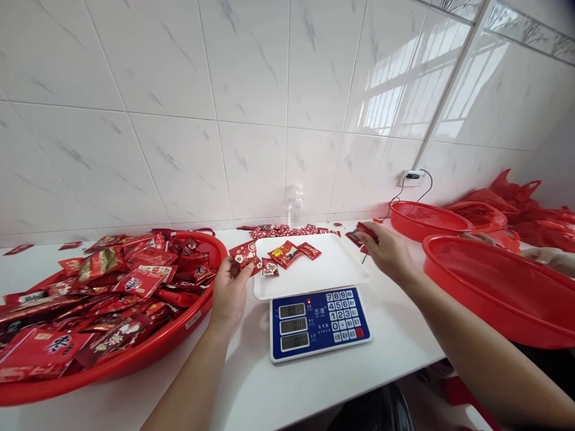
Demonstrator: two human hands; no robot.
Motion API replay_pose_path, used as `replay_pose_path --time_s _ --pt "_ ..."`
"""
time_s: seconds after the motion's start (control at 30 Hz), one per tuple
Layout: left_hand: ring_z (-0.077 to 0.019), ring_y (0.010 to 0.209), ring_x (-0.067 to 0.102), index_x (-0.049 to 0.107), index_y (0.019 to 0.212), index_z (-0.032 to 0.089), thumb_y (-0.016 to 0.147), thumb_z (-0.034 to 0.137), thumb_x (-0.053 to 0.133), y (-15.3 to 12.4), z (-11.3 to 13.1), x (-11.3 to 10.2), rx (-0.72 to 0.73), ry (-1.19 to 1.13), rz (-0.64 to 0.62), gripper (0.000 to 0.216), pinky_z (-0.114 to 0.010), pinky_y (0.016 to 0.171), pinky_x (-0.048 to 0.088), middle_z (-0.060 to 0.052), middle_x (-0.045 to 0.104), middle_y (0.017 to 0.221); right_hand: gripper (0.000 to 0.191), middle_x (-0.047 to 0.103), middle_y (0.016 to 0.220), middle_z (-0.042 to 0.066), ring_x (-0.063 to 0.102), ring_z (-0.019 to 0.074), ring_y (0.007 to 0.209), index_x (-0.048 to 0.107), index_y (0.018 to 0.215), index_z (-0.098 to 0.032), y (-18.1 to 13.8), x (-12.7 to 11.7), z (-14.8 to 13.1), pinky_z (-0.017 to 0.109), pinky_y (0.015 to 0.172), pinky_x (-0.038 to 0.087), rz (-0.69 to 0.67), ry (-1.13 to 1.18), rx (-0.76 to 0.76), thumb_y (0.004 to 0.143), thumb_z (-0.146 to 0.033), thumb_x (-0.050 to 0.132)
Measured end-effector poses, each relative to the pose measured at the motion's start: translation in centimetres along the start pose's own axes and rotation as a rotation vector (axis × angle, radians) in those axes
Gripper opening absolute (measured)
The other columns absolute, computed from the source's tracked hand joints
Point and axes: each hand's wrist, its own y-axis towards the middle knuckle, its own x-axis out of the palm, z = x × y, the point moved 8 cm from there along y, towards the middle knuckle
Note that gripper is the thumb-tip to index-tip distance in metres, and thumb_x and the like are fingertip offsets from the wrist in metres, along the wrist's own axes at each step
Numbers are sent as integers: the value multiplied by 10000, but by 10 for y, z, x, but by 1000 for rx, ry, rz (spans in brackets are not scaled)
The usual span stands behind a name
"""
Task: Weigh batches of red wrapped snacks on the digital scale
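Note:
My left hand (229,290) pinches a red printed snack packet (246,254) at the left edge of the scale's white tray (332,275). On that tray lie a red and yellow packet (286,254), a smaller red packet (309,250) and a small red and white packet (270,267). My right hand (386,248) is closed on a dark red snack packet (358,234), just off the tray's right corner. The blue scale panel (321,320) faces me, with lit digits and a keypad. Some of the fingers are hidden behind the packets.
A red basket (215,257) heaped with red packets stands at the left. Behind the tray are a clear bottle (296,206) and scattered small packets (281,231). Two red baskets (489,293) and red plastic bags (507,197) are at the right, beside another person's hand (550,257).

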Motion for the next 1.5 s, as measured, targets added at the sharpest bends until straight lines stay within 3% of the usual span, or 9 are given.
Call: replay_pose_path --time_s 0.13,0.3,0.47,0.57,0.67,0.77,0.9,1.07,1.5 --pt "-194 986 621 615 1017 185 717 279 731 0 -1 -1 3 13 6 335 -361 927 466 -52 681 1027 403 700 932 71 646 232 798 618 1034 -231 -4 -46 41 304 640 447 119 -315 71 905 -549 407" --pt "-186 988 616 616 1021 194 729 277 723 -1 -1 -1 18 23 4 322 -345 921 465 -46 678 1036 448 683 873 125 608 265 729 611 982 -224 -10 -78 118 324 546 358 22 -545 302 908 -574 342" --pt "-191 995 618 616 992 195 734 279 717 0 -2 -1 18 30 0 289 -345 919 466 -45 680 1035 434 667 879 172 603 316 714 604 1004 -229 -24 -80 192 398 569 382 -161 -618 509 914 -531 306" --pt "-202 1003 621 613 997 192 729 289 717 0 -4 -2 14 35 0 303 -356 923 464 -53 680 1042 445 651 1009 219 622 380 848 601 1123 -224 -30 -69 211 458 617 416 -238 -603 540 901 -514 348" --pt "-209 1014 621 608 1017 194 733 296 712 0 -5 -2 9 45 -3 319 -362 924 463 -59 677 1057 524 549 1243 262 523 444 1123 546 1265 -187 -19 -56 186 551 766 425 -149 -591 366 897 -519 378" --pt "-213 1016 622 608 1024 197 734 303 708 -1 -5 -1 12 57 -3 325 -362 920 466 -59 678 1064 519 486 1350 199 407 390 1278 502 1319 -192 -2 -25 136 575 974 361 -107 -539 165 909 -493 397" --pt "-214 1012 621 611 1027 187 735 304 704 -1 0 0 30 63 2 328 -363 922 466 -63 676 1062 572 360 1465 127 305 289 1376 401 1402 -244 8 46 57 498 1102 298 -305 -232 -13 905 -524 433" --pt "-210 1003 622 609 1015 181 726 296 710 0 2 -2 29 62 9 327 -367 928 464 -63 680 1055 730 172 1561 105 67 324 1444 309 1459 -276 6 123 -20 580 1126 172 -601 -19 -84 853 -657 451" --pt "-218 999 629 599 1019 190 726 304 705 1 4 -3 37 84 -7 332 -367 920 468 -60 682 1053 893 150 1568 106 -3 456 1409 237 1479 -339 10 207 -73 771 985 -20 -816 -227 -11 743 -830 355"
